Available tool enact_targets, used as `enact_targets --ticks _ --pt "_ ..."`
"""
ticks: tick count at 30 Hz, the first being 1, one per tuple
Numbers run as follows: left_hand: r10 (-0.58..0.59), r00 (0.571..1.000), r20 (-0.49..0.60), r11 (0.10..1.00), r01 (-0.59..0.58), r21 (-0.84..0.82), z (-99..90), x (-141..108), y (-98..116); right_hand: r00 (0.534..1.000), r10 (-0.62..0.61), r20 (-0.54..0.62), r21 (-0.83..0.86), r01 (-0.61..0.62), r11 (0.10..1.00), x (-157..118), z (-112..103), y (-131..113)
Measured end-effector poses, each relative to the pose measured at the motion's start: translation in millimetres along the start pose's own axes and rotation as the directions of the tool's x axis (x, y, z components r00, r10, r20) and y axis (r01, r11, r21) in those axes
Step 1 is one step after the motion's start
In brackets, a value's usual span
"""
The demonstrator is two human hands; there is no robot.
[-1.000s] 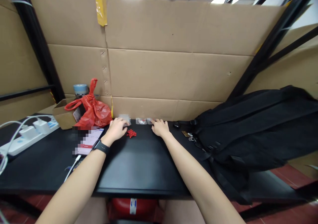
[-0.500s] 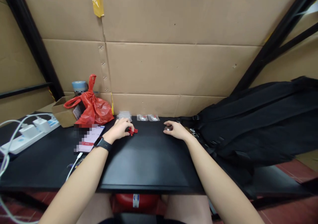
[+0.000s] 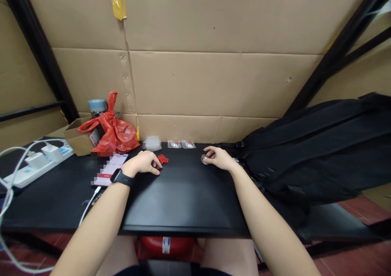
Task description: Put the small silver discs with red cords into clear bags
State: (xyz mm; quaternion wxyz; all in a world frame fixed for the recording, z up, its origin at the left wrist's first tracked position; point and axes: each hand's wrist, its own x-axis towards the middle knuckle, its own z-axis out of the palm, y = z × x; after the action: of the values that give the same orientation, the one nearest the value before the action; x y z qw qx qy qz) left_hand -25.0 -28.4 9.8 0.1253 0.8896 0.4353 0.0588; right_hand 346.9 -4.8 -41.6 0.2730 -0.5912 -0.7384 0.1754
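Observation:
A small heap of red cord (image 3: 163,159) lies on the black table. My left hand (image 3: 148,162), a dark watch on its wrist, rests just left of the cord with its fingers apart and holds nothing. Its fingertips are close beside the cord. To the right, my right hand (image 3: 217,158) has its thumb and fingers around a small round shiny object (image 3: 204,159) at the table surface. Two small clear packets, a left one (image 3: 174,144) and a right one (image 3: 188,144), lie by the cardboard wall. Left of them is a stack of clear bags (image 3: 152,143).
At the left are a red plastic bag (image 3: 119,135), an open cardboard box (image 3: 77,139), a phone (image 3: 113,168) on a white cable and a power strip (image 3: 27,172). A big black backpack (image 3: 311,149) covers the right side.
My left hand has drawn back a little to the left and down, off the red cord, and more of the cord and clear bags shows. My right hand has barely moved.

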Motion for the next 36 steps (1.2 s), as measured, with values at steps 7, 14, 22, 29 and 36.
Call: enact_targets --ticks 7,14,22,29,36 --pt "-0.106 0.993 0.051 0.994 0.107 -0.002 -3.2 -7.5 9.2 0.99 -0.048 -0.13 0.092 0.061 0.994 1.3 1.0 -3.5" --pt "0.091 0.976 -0.199 0.972 -0.13 -0.196 -9.8 -8.2 27.6 0.978 -0.169 -0.124 0.349 0.202 0.915 -8.0 9.6 -42.2" --pt "0.018 0.902 -0.431 0.989 -0.078 -0.123 14.2 12.0 47.6 0.951 -0.277 -0.136 0.519 0.307 0.798 -21.1 36.7 -94.8" --pt "-0.058 0.899 -0.434 0.955 -0.076 -0.286 19.1 15.0 61.4 0.921 -0.354 -0.162 0.569 0.381 0.729 -24.4 41.3 -102.9" --pt "-0.105 0.885 -0.454 0.955 -0.038 -0.296 27.0 20.8 69.4 0.898 -0.398 -0.19 0.57 0.431 0.699 -23.4 47.0 -105.0"
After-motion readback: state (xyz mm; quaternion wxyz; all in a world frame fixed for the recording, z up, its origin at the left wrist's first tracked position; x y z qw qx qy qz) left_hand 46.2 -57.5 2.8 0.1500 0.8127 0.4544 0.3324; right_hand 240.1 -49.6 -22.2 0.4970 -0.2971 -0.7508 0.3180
